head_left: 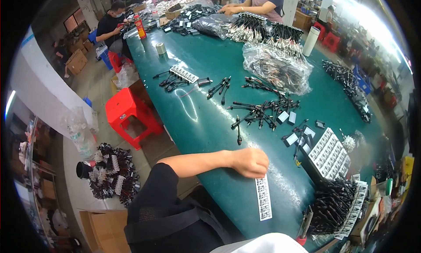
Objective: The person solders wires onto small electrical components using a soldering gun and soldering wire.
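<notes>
My left hand (251, 162) reaches across from the lower left, its fingers curled closed at the far end of a white label strip (264, 199). The strip carries black print and runs from under the hand toward me along the green table (193, 139); the fingertips are hidden. My right hand does not show. Beyond the left hand lies one short black cable (239, 130) with connectors, near a loose heap of similar cables (263, 110). To the right are small black boxes with white labels (291, 139) and a stack of label sheets (330, 154).
A bundle of black cables (331, 204) with label strips lies at the near right, beside a red-handled tool (301, 240). Farther off are a bagged cable pile (278, 68), a white bottle (311, 41) and a red spray can (140, 27). A red stool (127, 110) stands left; co-workers sit beyond.
</notes>
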A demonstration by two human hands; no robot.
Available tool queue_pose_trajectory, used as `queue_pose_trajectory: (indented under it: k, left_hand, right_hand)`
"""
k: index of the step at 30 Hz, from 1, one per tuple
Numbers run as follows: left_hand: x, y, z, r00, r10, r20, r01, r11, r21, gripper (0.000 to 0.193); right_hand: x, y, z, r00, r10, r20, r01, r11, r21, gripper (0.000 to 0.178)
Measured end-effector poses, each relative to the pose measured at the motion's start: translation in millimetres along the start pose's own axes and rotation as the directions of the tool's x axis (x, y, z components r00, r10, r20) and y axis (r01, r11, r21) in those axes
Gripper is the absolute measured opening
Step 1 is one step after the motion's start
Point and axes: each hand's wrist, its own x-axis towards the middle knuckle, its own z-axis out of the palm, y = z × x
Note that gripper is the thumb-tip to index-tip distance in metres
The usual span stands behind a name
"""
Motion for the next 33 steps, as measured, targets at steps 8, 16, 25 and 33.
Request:
queue_pose_trajectory:
  k: [8,16,25,33]
  left_hand:
    - [7,-2,9,0.991,0.112,0.072,-0.102,0.987,-0.123,0.021]
    - [37,-32,-39,0.975,0.156,0.16,-0.168,0.983,0.069,0.021]
    - [11,-19,-221,0.975,-0.2,-0.094,0.204,0.65,0.732,0.024]
    - [-13,-30,-274,0.992,-0.109,-0.06,0.107,0.497,0.861,0.019]
  right_hand:
    - [34,5,32,0.085,-0.048,-0.995,0.526,0.851,0.004,0.064]
    - [79,26,-9,0.212,-0.194,-0.958,0.542,0.839,-0.049,0.05]
    - [153,56,-76,0.466,-0.238,-0.852,0.647,0.748,0.145,0.066]
    - [190,49,-104,0.55,-0.35,-0.758,0.663,0.735,0.142,0.069]
